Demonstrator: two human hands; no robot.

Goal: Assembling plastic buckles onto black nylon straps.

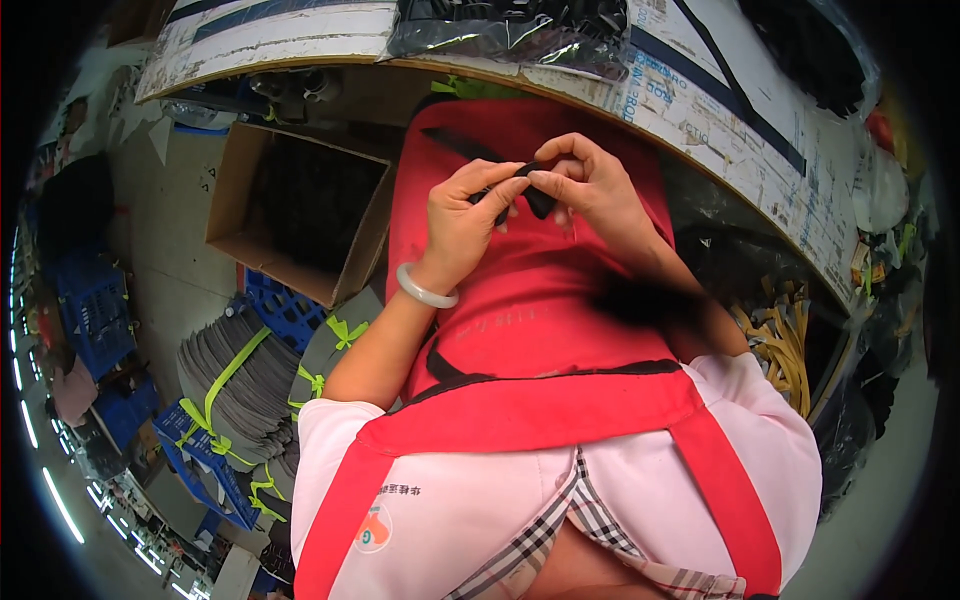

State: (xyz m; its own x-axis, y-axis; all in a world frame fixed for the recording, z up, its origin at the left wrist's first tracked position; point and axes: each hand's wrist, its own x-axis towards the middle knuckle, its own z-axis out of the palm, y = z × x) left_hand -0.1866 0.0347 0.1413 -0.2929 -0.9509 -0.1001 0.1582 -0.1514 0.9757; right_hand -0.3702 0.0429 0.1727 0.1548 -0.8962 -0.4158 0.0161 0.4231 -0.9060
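- From the head view, I saw the person's left hand (468, 205) pinching a small black piece (541, 204) between thumb and fingertips, with little gap left.
- The right hand (600, 190) had the same piece between thumb and forefinger, its other fingers loosely curled; how hard either pressed, I couldn't tell.
- The piece sat where the fingertips met, above the upper part of the red apron (530, 310). A dark strip (450, 139) ran out beyond the left hand; whether it joined the piece was hidden.
- To my eye, a slip was the likeliest trouble: so small a thing, held only by its margins, could twist or pop free if one thumb eased off.
- Dropped, it could be hard to spot in the cardboard box (228, 205), whose contents were dark too.
- The strip could also snag if a hand swung across it.
- Ahead, the curved edge of the workbench (690, 155) bounded the reach, nearer on the right hand's side; knuckles might knock it on a quick outward move.
- On the left, the box stood near the forearm, with tied grey stacks (230, 375) closer to the body.
- The freest room lay over the apron, between the forearms.
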